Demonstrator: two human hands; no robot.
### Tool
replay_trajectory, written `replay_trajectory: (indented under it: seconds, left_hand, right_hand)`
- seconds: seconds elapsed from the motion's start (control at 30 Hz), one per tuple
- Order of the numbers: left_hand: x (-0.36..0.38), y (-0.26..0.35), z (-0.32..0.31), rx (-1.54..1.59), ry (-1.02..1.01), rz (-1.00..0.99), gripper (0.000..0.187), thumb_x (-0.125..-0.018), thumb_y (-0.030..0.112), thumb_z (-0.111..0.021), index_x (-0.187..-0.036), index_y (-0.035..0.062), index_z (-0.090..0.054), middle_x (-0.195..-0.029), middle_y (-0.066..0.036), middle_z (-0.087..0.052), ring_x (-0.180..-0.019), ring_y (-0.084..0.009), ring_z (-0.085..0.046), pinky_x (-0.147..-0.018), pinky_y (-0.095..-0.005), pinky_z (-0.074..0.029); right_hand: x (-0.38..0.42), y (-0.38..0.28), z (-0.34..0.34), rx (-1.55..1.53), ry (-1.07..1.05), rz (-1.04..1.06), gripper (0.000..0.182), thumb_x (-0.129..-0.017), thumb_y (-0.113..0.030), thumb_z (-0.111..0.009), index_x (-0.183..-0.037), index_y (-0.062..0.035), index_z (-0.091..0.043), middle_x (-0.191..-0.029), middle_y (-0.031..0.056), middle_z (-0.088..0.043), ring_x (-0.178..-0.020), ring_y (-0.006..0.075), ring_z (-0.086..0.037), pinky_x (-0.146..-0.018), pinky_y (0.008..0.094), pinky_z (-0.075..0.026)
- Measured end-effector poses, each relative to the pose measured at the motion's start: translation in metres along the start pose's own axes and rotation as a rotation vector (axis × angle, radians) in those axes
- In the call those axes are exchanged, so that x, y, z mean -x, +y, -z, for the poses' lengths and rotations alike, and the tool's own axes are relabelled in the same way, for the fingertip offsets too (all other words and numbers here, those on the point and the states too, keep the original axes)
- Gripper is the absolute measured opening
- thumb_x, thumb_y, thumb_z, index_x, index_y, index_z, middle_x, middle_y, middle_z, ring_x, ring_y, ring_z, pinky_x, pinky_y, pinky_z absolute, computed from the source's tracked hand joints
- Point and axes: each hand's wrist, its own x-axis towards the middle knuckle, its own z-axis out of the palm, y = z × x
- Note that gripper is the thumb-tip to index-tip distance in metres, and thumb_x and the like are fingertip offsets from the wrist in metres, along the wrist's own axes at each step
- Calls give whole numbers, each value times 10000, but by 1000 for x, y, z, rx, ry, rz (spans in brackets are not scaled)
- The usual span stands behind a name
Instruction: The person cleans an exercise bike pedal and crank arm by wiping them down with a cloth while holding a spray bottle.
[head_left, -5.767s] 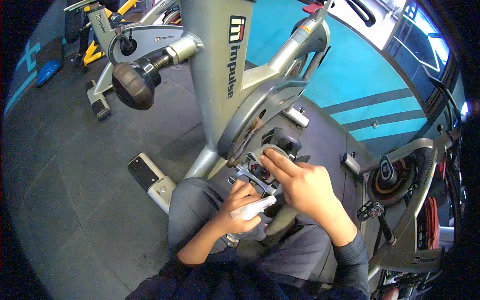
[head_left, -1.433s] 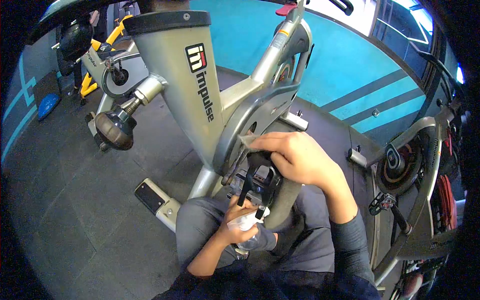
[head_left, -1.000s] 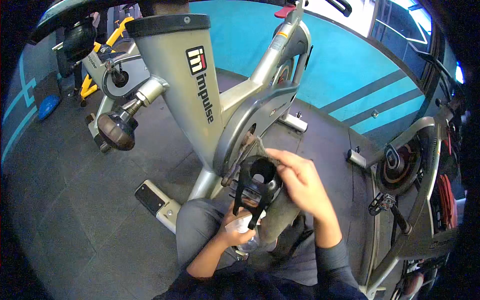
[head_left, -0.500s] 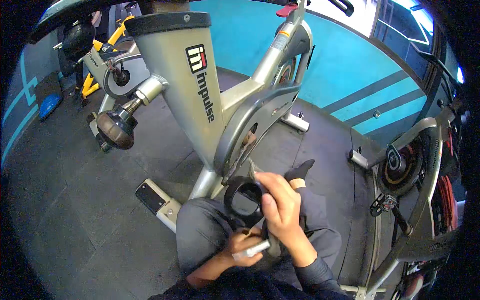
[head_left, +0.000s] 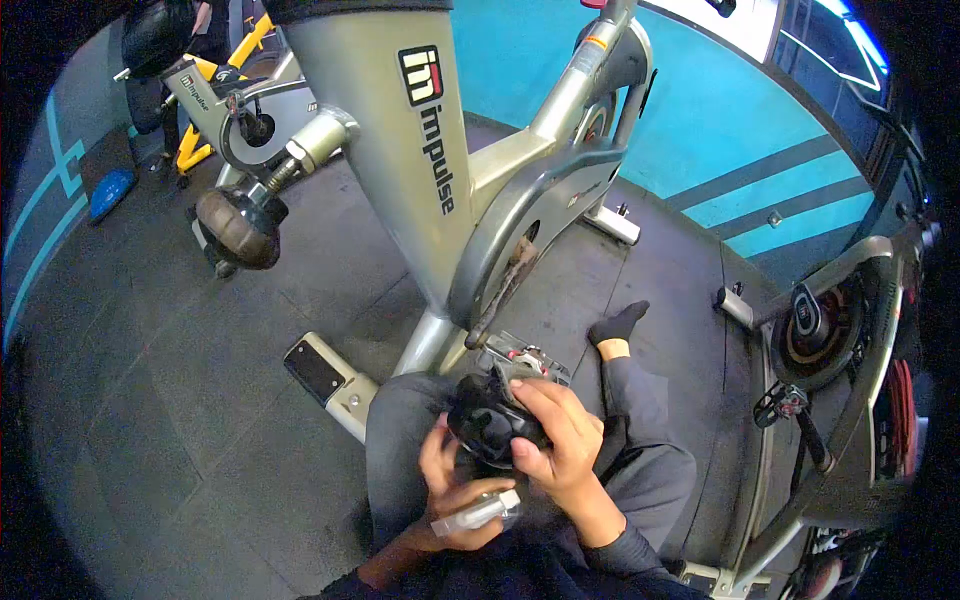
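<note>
My right hand (head_left: 560, 435) is closed on a glossy black toe cage (head_left: 485, 425), with thumb and fingers along its right side. A strip of grey cloth (head_left: 508, 385) shows under those fingertips. My left hand (head_left: 455, 485) grips a white-and-clear plastic bottle (head_left: 475, 515), seen partly behind the fingers. Its raised fingertips reach the left edge of the toe cage. Just beyond lies a metal pedal (head_left: 525, 352) with red spots, below the crank arm (head_left: 492, 318) of a silver exercise bike (head_left: 390, 150). Both hands are over my lap.
A round brown-black adjusting knob (head_left: 238, 225) sticks out from the bike frame at left. The bike's foot (head_left: 328, 375) rests on dark floor tiles (head_left: 180, 400). Another bike (head_left: 820, 340) stands close on the right. A blue wall (head_left: 740, 150) runs behind.
My left hand has risen to the toe cage, still with the bottle. The toe cage has turned, hiding its opening, and the metal pedal now shows. The view has shifted slightly.
</note>
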Motion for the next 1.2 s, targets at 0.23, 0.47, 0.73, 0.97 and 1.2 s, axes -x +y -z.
replay_trajectory:
  seconds: [0.23,0.47,0.73,0.97,1.2]
  left_hand:
    - [17,-23,5,-72,-242,53,325,-666,110,-676,-991,108,-690,-1001,-81,-620,-1152,-308,-426,-967,-434,-345]
    - [26,-42,-5,-270,-248,-170,307,-721,140,-665,-1028,137,-681,-1080,-1,-697,-764,-132,-637,-875,-369,-367]
    - [40,-53,-11,-224,-259,-59,300,-686,148,-678,-985,142,-709,-1004,-4,-698,-971,-201,-605,-1027,-558,-232]
    - [26,-44,-14,-191,-203,-3,264,-681,144,-682,-943,139,-711,-883,-1,-703,-902,-217,-652,-1043,-589,-226]
    - [31,-46,-13,-272,-289,-16,169,-695,161,-683,-862,137,-696,-784,6,-690,-767,-192,-661,-1028,-605,-244]
  right_hand:
    - [17,-6,12,-81,-115,-94,472,-727,-236,-773,-1125,-22,-640,-1116,151,-650,-972,270,-668,-784,318,-546]
    - [36,5,37,-48,-54,-310,320,-813,4,-616,-1132,29,-627,-1136,231,-631,-1048,337,-633,-898,358,-493]
    - [41,-10,30,-19,-396,-54,371,-714,55,-594,-1068,-35,-663,-1100,149,-668,-926,274,-688,-719,302,-564]
    - [45,-3,22,109,-330,-81,405,-683,8,-603,-1078,-63,-653,-1101,86,-656,-822,220,-692,-620,297,-559]
    - [51,7,21,117,-360,-13,384,-634,1,-613,-1011,-56,-661,-1017,91,-658,-764,224,-678,-567,301,-535]
